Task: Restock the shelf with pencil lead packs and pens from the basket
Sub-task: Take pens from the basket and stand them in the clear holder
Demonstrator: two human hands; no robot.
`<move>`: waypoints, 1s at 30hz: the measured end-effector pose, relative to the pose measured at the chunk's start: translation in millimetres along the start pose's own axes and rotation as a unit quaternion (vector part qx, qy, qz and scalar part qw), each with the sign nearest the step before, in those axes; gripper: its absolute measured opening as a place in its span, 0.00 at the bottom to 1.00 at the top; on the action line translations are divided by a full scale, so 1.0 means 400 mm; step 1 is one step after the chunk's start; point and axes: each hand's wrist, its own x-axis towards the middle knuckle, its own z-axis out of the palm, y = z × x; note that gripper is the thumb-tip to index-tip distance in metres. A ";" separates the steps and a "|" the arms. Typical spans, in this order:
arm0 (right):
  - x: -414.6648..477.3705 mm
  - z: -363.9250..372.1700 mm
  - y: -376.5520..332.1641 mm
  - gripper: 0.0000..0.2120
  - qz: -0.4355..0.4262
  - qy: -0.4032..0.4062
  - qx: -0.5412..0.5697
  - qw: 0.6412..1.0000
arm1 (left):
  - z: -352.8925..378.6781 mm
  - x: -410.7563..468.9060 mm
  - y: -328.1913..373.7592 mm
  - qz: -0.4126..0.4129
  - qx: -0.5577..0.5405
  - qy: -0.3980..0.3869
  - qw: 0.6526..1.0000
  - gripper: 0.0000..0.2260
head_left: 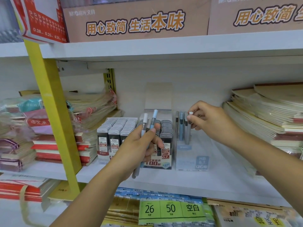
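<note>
My left hand point(141, 145) grips a small bunch of pens point(148, 122), grey and light blue, held upright in front of the lead packs. My right hand point(208, 118) pinches the white top of a grey pen point(188, 128) that stands in a clear display box point(191, 154) on the white shelf point(180, 179). A few more pens point(181, 125) stand in that box. To its left, two display boxes hold rows of pencil lead packs point(118, 128), marked 0.5 and 0.7 point(165, 154). The basket is out of view.
Stacks of notebooks fill the shelf at the left point(42, 136) and right point(265, 115). A yellow upright point(52, 112) crosses the left side. Cardboard boxes point(136, 22) stand on the shelf above. More paper goods with a green label point(170, 208) lie below.
</note>
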 end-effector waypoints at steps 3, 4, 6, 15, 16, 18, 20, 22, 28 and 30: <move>0.003 0.003 -0.003 0.11 -0.009 0.010 -0.051 0.999 | 0.004 0.001 0.000 0.015 0.024 0.000 1.000 0.08; 0.004 0.007 -0.003 0.11 -0.013 0.017 -0.063 0.998 | 0.004 0.001 -0.001 0.017 0.033 0.001 0.999 0.09; 0.003 0.019 -0.001 0.11 -0.029 0.021 -0.114 0.993 | 0.006 -0.001 -0.003 0.014 0.044 0.003 0.999 0.11; -0.037 0.022 -0.095 0.06 -0.006 0.043 0.008 0.999 | 0.024 -0.012 0.011 0.007 -0.008 -0.040 0.999 0.17; -0.048 0.023 -0.120 0.06 0.017 0.004 0.115 0.993 | 0.028 -0.012 0.013 0.007 -0.006 -0.044 0.999 0.17; -0.066 0.030 -0.150 0.11 0.038 -0.069 0.231 0.970 | 0.039 -0.010 0.013 0.009 0.000 -0.050 0.999 0.16; -0.075 0.033 -0.162 0.11 0.042 -0.080 0.267 0.959 | 0.049 -0.010 0.010 0.008 0.000 -0.059 0.998 0.13; -0.073 0.026 -0.165 0.09 0.041 -0.044 0.303 0.951 | 0.053 -0.013 0.008 0.002 -0.003 -0.065 0.998 0.12; -0.022 -0.063 -0.124 0.05 -0.007 0.181 0.264 0.948 | 0.010 -0.022 0.000 -0.002 0.078 -0.014 0.997 0.10; -0.008 -0.060 -0.103 0.05 -0.020 0.166 0.163 0.972 | -0.002 -0.020 -0.002 -0.022 0.071 -0.006 0.997 0.11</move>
